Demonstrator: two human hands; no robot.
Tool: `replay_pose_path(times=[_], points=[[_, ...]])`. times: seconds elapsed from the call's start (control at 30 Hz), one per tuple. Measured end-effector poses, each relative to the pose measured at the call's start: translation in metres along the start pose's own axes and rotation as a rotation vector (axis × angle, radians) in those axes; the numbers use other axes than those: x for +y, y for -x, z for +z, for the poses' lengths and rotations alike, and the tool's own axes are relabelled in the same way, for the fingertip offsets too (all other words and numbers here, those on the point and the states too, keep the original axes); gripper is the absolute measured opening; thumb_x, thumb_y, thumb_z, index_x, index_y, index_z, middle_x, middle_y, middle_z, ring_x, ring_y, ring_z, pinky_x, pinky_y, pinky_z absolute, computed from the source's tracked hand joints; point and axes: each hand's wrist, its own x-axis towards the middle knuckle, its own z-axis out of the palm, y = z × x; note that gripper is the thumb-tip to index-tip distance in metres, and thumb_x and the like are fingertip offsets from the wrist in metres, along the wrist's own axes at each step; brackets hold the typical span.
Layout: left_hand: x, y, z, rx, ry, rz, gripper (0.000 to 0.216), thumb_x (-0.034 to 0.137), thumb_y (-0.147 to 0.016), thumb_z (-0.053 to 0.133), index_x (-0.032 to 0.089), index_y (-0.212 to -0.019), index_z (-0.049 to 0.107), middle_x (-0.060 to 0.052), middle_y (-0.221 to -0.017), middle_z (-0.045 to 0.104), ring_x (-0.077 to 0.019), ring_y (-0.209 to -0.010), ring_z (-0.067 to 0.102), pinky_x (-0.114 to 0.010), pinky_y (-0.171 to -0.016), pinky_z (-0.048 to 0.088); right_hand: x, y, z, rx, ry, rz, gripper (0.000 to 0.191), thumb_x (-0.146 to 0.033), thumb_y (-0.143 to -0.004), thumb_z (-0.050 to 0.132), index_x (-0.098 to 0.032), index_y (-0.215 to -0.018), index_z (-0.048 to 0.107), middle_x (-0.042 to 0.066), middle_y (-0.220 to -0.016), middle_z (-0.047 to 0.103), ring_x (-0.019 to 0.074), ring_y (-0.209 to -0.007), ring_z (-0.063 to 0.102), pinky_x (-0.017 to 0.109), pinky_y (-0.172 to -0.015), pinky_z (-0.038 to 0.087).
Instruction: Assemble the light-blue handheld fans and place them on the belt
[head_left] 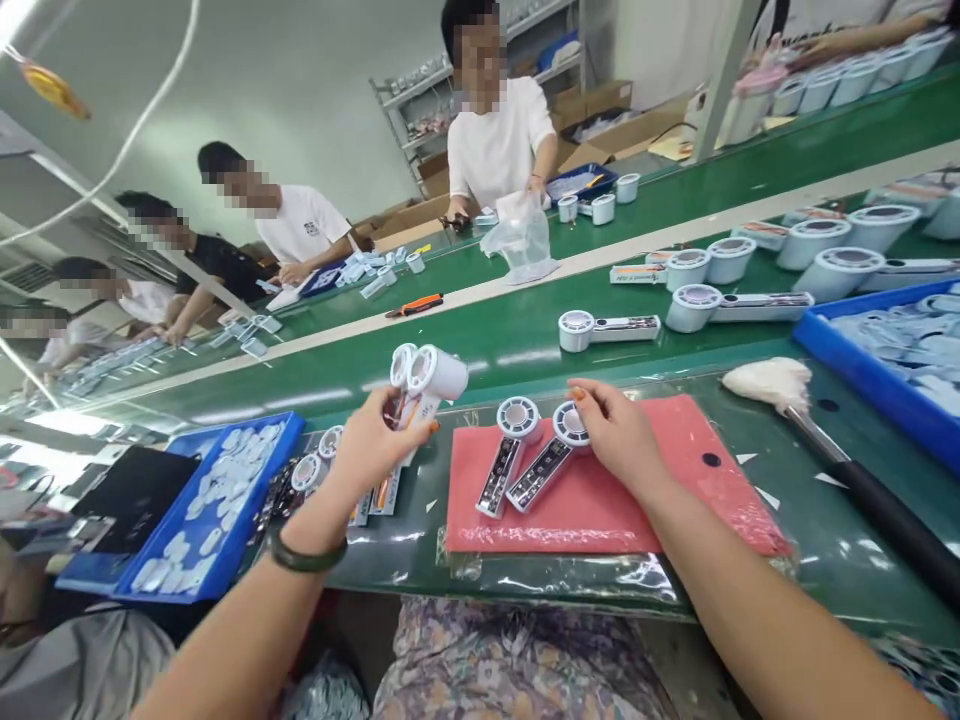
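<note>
My left hand (375, 445) is raised over the bench, closed around two pale handheld fans (439, 373) held side by side, their round heads up. On the red mat (637, 490) lie two more fans with open handles that show circuitry. My right hand (619, 430) has thumb and fingers closed on the round head of the right-hand fan (541, 472). The other fan (501, 480) lies just left of it. Behind my left wrist, several fans (307, 470) stand or lie close together, partly hidden by my arm.
A blue tray of small pale parts (217, 510) sits at left, another blue tray (885, 370) at right. A white-headed tool with black handle (885, 490) lies right of the mat. Several fans (697, 308) rest on the green belt (495, 345). Orange-handled pliers (415, 305) and co-workers are beyond.
</note>
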Motion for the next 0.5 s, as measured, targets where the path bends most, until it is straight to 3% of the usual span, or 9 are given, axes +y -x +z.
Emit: replay_pose_path(times=[0.1,0.2,0.37,0.5], points=[[-0.015,0.042,0.024,-0.029,-0.051,-0.122,0.061,0.051,-0.08,0.073,0.016,-0.128,0.057,-0.011,-0.115,0.072,-0.0296,-0.104,0.07,-0.039,-0.088,0.055,0.002,-0.001,-0.001,0.005,0.037,-0.014,0.057,-0.065,-0.084,0.051,-0.018,-0.109,0.073,0.014,-0.109,0.076,0.0307,-0.098,0.069,0.049,-0.093,0.053],[-0.016,0.064,0.042,-0.025,-0.102,-0.144,0.062,0.047,-0.082,0.074,0.015,-0.131,0.056,-0.015,-0.119,0.072,-0.0342,-0.111,0.069,-0.044,-0.095,0.054,0.004,-0.001,-0.002,-0.005,0.039,-0.04,0.057,-0.065,-0.085,0.05,-0.018,-0.109,0.073,0.014,-0.109,0.076,0.031,-0.099,0.069,0.05,-0.095,0.052],[-0.008,0.072,0.057,-0.004,-0.176,-0.156,0.059,0.045,-0.086,0.071,0.012,-0.132,0.054,-0.021,-0.128,0.067,-0.0401,-0.119,0.065,-0.051,-0.098,0.053,0.007,-0.003,-0.001,-0.011,0.032,-0.089,0.059,-0.067,-0.085,0.05,-0.017,-0.107,0.073,0.015,-0.106,0.076,0.0321,-0.1,0.069,0.051,-0.096,0.052],[-0.011,0.069,0.057,0.036,-0.217,-0.137,0.066,0.049,-0.09,0.065,0.01,-0.139,0.046,-0.023,-0.134,0.061,-0.0403,-0.116,0.065,-0.052,-0.093,0.055,0.009,-0.005,-0.001,-0.019,0.032,-0.134,0.057,-0.066,-0.09,0.046,-0.018,-0.107,0.072,0.014,-0.106,0.076,0.0296,-0.101,0.069,0.047,-0.095,0.053]])
